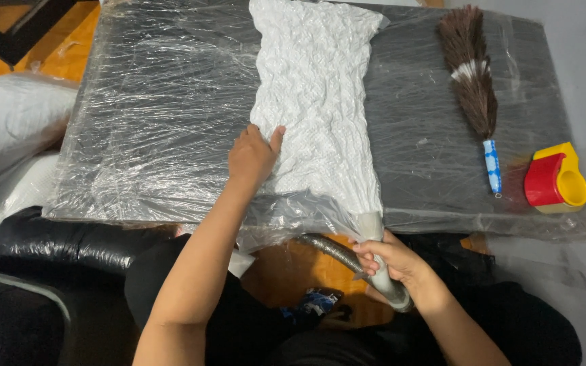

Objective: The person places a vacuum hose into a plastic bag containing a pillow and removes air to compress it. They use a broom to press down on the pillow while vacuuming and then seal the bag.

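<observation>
Centrally, a white quilted textile sealed in a clear plastic bag lies lengthwise on a dark panel wrapped in clear film, running from the far edge to the near edge, where the bag narrows to a gathered neck. The plastic is drawn tight against the cloth, showing a puckered surface. A pale nozzle meets that neck at the panel's near edge, and a ribbed grey hose curves away from it toward the left.

Left hand: laid flat, palm down, on the left near part of the bag, fingers spread and pressing, grasping nothing; the forearm extends straight from the body. Right hand: fingers clenched around the nozzle just below the bag's neck, wrist bent inward.

On the panel's right portion rests a brown feather duster with a white band and a blue-and-white patterned handle, well apart from the bag. Just beside the handle's end sits a red and yellow tape dispenser. White plastic-wrapped bundles lie to the left of the panel, with a black cushion nearer the person.
</observation>
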